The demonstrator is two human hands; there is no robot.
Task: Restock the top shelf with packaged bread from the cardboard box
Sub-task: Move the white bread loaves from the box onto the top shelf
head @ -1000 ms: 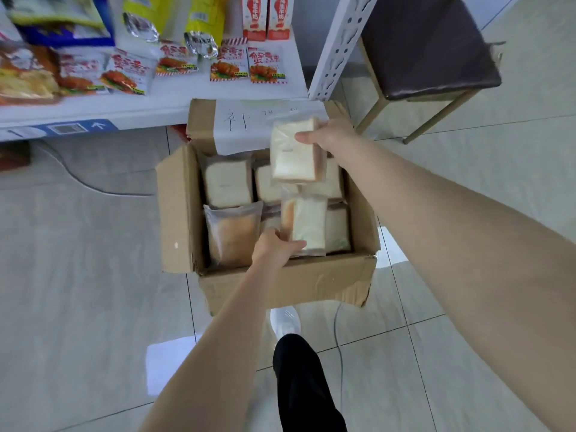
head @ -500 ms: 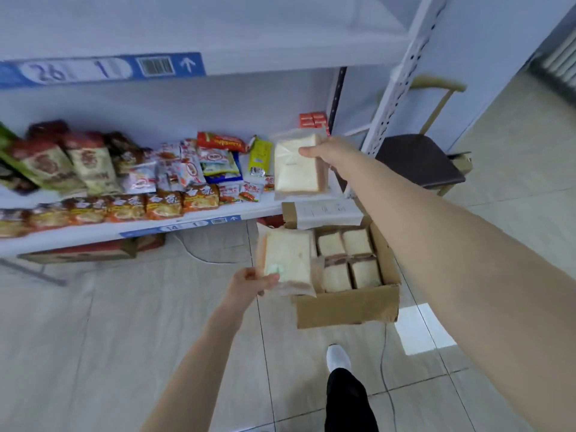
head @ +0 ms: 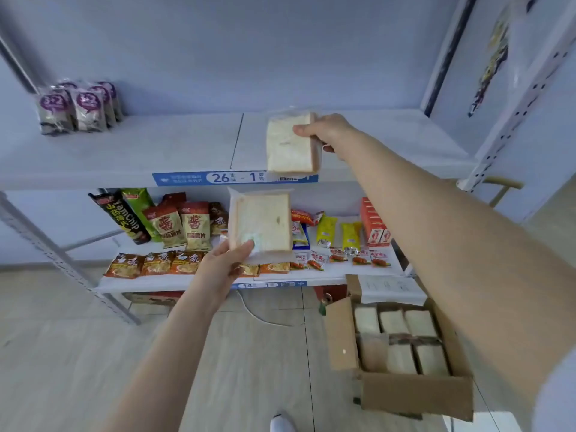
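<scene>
My right hand [head: 325,130] grips a clear-wrapped pack of sliced white bread [head: 288,145], held upright just over the front edge of the white top shelf [head: 174,145]. Lower and to the left, my left hand [head: 223,265] pinches the bottom corner of a second bread pack [head: 261,222], which hangs in front of the lower shelf. The open cardboard box [head: 343,335] stands on the floor at the lower right with several more bread packs [head: 394,322] inside.
Purple-labelled bags [head: 78,106] stand at the top shelf's far left. The lower shelf [head: 202,283] carries several snack bags, sachets and red cartons. A perforated shelf upright [head: 517,110] rises at the right, with a chair behind it. My foot [head: 282,424] is on the tiled floor.
Both hands have risen from the box, each carrying a bread pack. The right pack has gone from the lower shelf's height up to the top shelf's edge; my view has tilted upward.
</scene>
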